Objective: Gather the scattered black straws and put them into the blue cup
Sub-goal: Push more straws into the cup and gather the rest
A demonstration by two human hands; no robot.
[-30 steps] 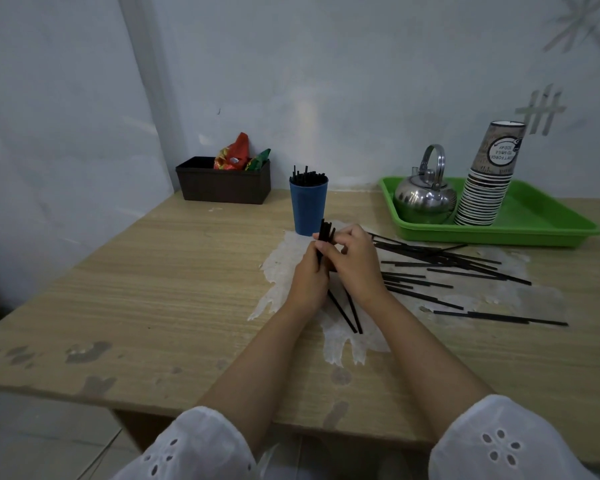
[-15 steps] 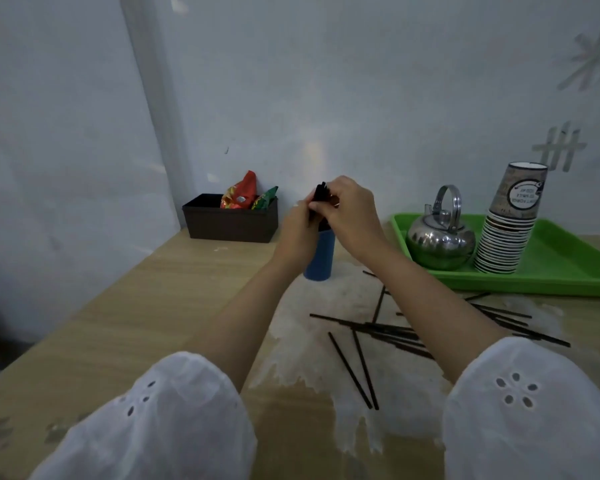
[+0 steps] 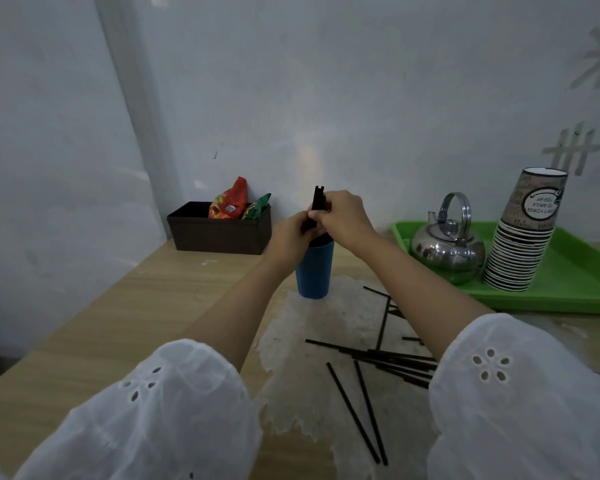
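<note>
Nearest the wearer, well short of the grip and below it, loose black straws lie scattered on the wooden table, so much gathering remains. Farther out, the left hand and right hand pinch one straw bundle upright, its lower end at the blue cup directly beneath. Beyond, right of the grip, sits a steel kettle.
</note>
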